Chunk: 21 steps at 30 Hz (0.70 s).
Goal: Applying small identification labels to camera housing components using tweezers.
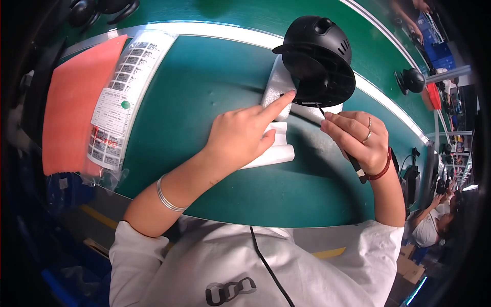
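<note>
A black dome-shaped plastic device [318,59] lies tilted in a white foam cradle [276,123] on the green mat. My left hand [240,135] rests on the foam, its forefinger stretched out and touching the device's lower rim. My right hand [358,138] pinches a thin black tool [353,161] like a pen; its tip points at the same rim, close to my left fingertip. A ring and a red cord bracelet are on my right hand, a silver bangle on my left wrist.
A clear bag of printed label sheets [123,97] and an orange sheet [76,102] lie at the left of the green mat [204,92]. Another black dome device [411,79] sits on the belt at right. A seated person [434,225] is at lower right.
</note>
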Each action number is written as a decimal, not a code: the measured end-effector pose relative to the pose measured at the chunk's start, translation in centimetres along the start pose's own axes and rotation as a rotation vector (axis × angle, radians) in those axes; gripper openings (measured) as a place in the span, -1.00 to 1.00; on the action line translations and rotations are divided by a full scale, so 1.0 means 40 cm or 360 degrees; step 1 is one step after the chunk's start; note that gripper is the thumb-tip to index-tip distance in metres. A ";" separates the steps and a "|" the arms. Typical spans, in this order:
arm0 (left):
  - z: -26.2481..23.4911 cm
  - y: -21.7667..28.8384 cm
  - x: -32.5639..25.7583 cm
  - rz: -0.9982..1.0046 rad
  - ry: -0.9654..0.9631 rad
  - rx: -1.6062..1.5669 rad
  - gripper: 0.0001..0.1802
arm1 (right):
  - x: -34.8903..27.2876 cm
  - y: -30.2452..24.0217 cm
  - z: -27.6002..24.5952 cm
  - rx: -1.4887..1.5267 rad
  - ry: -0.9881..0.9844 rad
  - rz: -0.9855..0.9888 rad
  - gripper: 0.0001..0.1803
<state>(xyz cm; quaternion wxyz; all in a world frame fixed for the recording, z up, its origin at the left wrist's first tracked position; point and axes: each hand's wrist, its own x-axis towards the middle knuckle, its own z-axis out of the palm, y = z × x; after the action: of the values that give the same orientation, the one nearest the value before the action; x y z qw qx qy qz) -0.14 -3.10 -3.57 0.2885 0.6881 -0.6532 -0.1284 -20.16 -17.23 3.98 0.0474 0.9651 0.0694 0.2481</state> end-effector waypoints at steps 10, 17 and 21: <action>0.007 -0.002 -0.001 0.0051 0.0022 0.0076 -0.16 | -0.001 0.003 -0.004 -0.0010 -0.0043 0.0032 -0.75; 0.010 -0.002 -0.001 0.0069 0.0047 0.0070 -0.15 | -0.010 0.001 -0.004 0.0011 -0.0049 0.0093 -0.78; 0.014 -0.003 -0.003 0.0102 0.0107 0.0041 -0.14 | -0.010 -0.006 -0.002 0.0089 0.0001 0.0188 -0.77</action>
<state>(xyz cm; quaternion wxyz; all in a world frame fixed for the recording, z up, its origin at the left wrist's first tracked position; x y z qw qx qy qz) -0.38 -3.13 -4.10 0.3053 0.6744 -0.6666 -0.0875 -20.58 -17.07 3.82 0.0056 0.9684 0.0192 0.2487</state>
